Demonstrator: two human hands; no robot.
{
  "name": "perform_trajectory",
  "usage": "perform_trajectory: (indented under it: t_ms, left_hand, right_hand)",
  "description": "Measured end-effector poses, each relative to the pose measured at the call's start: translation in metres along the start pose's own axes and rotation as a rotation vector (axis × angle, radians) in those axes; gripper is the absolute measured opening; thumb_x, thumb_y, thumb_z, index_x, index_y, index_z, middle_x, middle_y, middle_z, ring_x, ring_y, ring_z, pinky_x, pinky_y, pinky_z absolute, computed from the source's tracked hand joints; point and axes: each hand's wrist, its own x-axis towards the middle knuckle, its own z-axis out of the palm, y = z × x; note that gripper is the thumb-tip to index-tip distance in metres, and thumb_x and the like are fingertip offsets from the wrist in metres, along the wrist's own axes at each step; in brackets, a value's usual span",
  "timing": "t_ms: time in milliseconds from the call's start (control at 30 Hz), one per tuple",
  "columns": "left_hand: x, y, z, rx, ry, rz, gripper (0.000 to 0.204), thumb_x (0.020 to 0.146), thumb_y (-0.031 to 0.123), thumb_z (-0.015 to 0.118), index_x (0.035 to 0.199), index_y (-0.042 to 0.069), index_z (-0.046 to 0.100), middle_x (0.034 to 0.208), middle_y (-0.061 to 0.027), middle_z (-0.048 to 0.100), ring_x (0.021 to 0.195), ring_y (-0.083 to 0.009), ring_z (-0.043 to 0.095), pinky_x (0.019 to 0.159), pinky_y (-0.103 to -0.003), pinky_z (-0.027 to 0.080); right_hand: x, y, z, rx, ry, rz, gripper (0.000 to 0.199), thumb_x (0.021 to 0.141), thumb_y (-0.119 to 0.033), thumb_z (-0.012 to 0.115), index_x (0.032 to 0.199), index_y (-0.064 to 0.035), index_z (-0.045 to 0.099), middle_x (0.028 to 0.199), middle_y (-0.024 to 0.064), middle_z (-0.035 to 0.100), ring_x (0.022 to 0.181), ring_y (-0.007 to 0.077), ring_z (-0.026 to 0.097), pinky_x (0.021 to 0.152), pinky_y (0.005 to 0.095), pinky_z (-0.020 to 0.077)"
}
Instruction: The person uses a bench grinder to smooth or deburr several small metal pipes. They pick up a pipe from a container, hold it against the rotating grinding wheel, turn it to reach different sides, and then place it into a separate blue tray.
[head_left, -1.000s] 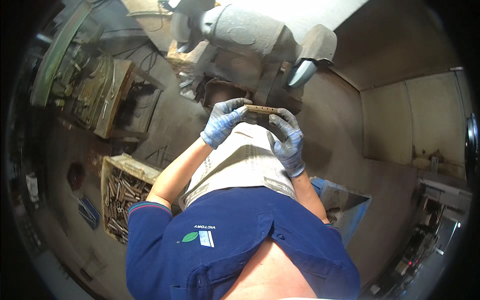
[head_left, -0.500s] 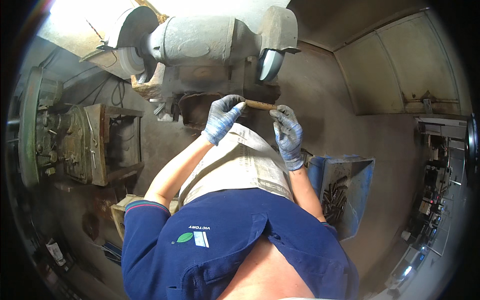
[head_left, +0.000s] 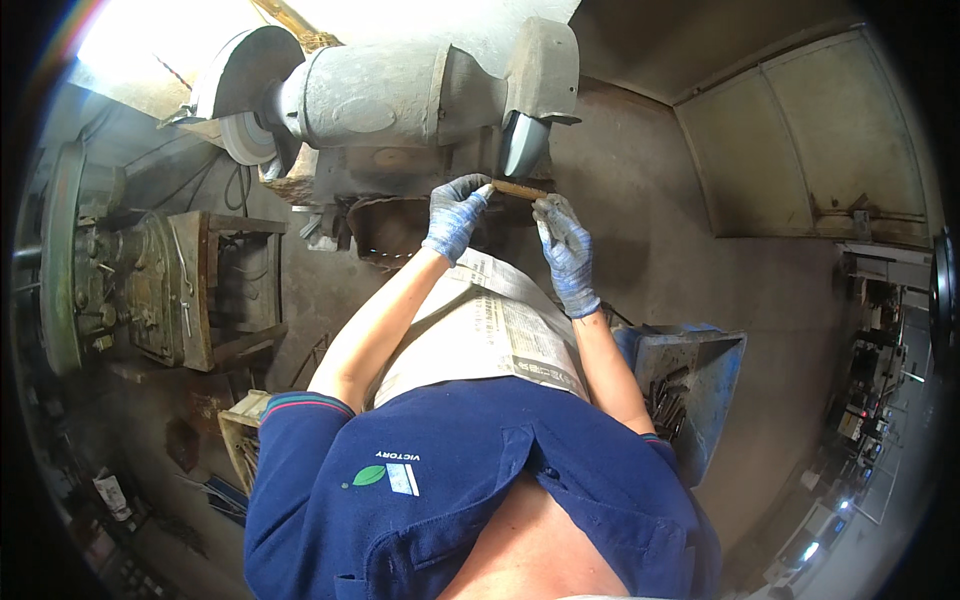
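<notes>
Head view: left hand [head_left: 457,216] and right hand [head_left: 568,252] pinch both ends of a slim bar [head_left: 518,190] near the grinding wheel [head_left: 525,146], seemingly aligning it, the next move likely needing steadiness

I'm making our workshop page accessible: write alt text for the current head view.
Gloved left hand and right hand hold a slim brownish bar by its ends near the right wheel of a grey bench grinder. A blue bin of metal pieces stands at right.
</notes>
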Motion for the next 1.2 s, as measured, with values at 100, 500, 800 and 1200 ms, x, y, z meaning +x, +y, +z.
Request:
perform_trajectory:
  t_ms: [100, 500, 800, 1200]
  left_hand:
    - [0.003, -0.009, 0.01, -0.004, 0.01, 0.01, 0.01, 0.085, 0.003, 0.061, 0.093, -0.002, 0.065, 0.081, -0.0039, 0.065, 0.071, -0.0089, 0.058, 0.066, -0.024, 0.052]
    - [0.024, -0.023, -0.003, 0.023, 0.109, -0.093, 0.008, 0.084, 0.004, 0.061, 0.09, -0.002, 0.064, 0.08, -0.0068, 0.066, 0.066, -0.0121, 0.061, 0.06, -0.025, 0.052]
    - [0.024, -0.013, -0.014, 0.111, 0.123, -0.037, 0.009, 0.085, 0.005, 0.061, 0.09, -0.001, 0.064, 0.077, -0.0065, 0.066, 0.064, -0.0117, 0.061, 0.057, -0.025, 0.051]
    - [0.022, 0.0, 0.003, 0.076, 0.113, -0.13, 0.011, 0.085, 0.002, 0.059, 0.091, -0.006, 0.064, 0.078, -0.0085, 0.065, 0.065, -0.0137, 0.061, 0.061, -0.026, 0.052]
  right_hand:
    - [0.0, 0.012, -0.003, 0.199, 0.032, 0.168, 0.022, 0.081, 0.001, 0.063, 0.103, 0.002, 0.064, 0.107, 0.0105, 0.063, 0.106, 0.0191, 0.057, 0.093, 0.0292, 0.0442]
    - [0.01, 0.016, 0.014, 0.354, -0.022, 0.274, 0.021, 0.087, -0.001, 0.057, 0.107, 0.0011, 0.063, 0.105, 0.0078, 0.063, 0.097, 0.0144, 0.059, 0.087, 0.0261, 0.0467]
    - [0.011, 0.028, 0.026, 0.484, -0.065, 0.327, 0.021, 0.09, -0.005, 0.054, 0.108, 0.0038, 0.061, 0.109, 0.0114, 0.06, 0.1, 0.0186, 0.059, 0.092, 0.031, 0.0472]
    - [0.011, 0.045, 0.019, 0.475, -0.095, 0.385, 0.025, 0.091, -0.011, 0.055, 0.11, 0.0048, 0.059, 0.109, 0.0131, 0.061, 0.101, 0.0195, 0.059, 0.094, 0.0324, 0.0459]
